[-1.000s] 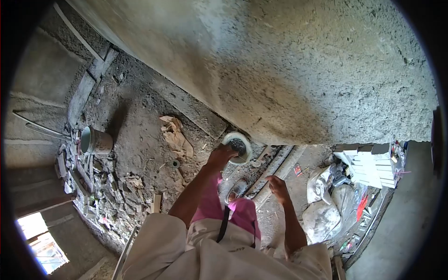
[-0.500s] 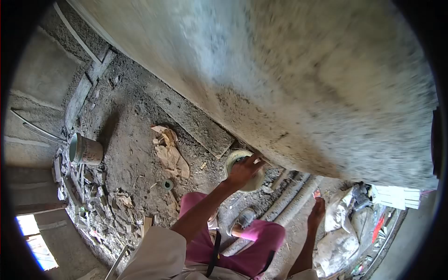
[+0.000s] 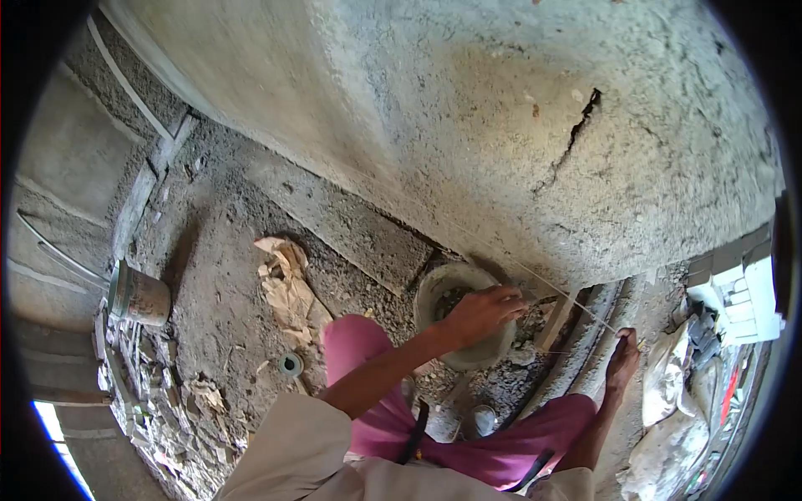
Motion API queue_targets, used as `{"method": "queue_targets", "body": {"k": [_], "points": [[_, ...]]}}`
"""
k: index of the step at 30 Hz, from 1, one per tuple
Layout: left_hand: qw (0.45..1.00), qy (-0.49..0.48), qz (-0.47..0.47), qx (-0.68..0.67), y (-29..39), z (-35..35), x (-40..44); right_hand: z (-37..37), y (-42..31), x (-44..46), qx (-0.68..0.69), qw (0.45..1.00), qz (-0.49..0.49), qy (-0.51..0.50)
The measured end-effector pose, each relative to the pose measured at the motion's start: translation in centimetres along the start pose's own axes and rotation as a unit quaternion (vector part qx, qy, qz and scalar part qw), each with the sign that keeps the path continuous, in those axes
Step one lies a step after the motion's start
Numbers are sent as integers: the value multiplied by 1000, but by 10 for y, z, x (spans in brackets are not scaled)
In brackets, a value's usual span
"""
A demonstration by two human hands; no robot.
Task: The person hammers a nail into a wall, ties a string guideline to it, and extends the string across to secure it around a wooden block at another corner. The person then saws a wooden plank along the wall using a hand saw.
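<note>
Since half a second back, my view's gotten closer to the bucket (image 3: pixel 428 305) and my left hand (image 3: pixel 491 307) has slid toward its right side. Fingers there are loosely curled over the bucket, can't tell if they're gripping anything. My right hand (image 3: pixel 622 359) is pinched on a thin string (image 3: pixel 595 315) running toward the wall (image 3: pixel 501 167).

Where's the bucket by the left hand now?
Head view, just right of and below centre: the bucket sits partly hidden by the left hand, near the foot of the wall and one end of the plank.
</note>
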State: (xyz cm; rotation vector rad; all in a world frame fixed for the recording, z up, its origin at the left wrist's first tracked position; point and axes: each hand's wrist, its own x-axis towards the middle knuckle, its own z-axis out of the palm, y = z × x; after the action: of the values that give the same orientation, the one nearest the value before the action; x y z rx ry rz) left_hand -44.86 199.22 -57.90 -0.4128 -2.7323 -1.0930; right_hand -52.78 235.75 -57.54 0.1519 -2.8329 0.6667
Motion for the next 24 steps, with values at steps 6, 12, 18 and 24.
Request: {"method": "queue_targets", "body": {"k": [6,12,18,24], "points": [[964,30,-137,-226,-20,4,10,18,6,12,-40,999,11,-14],[711,92,-389,-579,-37,21,31,17,-11,15,-24,999,31,24],[650,129,-364,-655,-45,53,52,22,-6,9,-31,998,16,48],[646,133,-350,-665,-47,62,55,27,8,10,-49,999,7,-1]]}}
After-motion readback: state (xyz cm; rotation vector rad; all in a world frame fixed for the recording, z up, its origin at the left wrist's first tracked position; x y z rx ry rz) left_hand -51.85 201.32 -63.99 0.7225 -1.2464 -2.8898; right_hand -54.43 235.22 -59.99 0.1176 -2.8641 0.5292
